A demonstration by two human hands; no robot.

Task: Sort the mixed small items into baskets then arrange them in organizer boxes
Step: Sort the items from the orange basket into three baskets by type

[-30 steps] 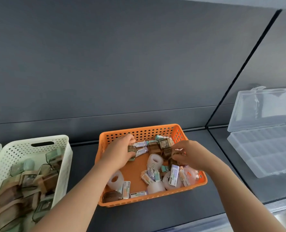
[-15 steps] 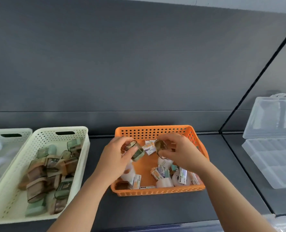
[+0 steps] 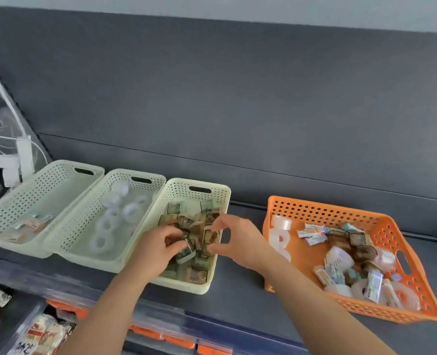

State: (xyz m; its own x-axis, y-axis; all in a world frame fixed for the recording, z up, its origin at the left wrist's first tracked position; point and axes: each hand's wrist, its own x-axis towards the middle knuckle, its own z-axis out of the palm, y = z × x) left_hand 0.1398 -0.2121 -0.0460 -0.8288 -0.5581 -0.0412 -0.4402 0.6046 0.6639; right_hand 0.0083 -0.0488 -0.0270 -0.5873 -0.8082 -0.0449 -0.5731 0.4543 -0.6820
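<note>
My left hand [image 3: 158, 248] is pinching a small tape dispenser [image 3: 186, 251] and my right hand [image 3: 240, 242] is pinching a second dispenser [image 3: 208, 237], both over the third cream basket [image 3: 179, 190]. I should be letting go low and gently. Little boxes [image 3: 30, 222] are lying in the first basket [image 3: 43, 193], tape rolls [image 3: 130, 211] in the second basket [image 3: 115, 179], mixed things [image 3: 340, 252] in the orange basket [image 3: 314, 213].

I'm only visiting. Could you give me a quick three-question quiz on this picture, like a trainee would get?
1. True or false: the white tape rings lie in the middle cream basket.
2. The left hand and right hand each grip a small item over which cream basket? A leftmost, B middle, C rightmost cream basket.
3. What colour is the basket of mixed items?
Key: 1 true; 2 C; 3 orange.
</note>
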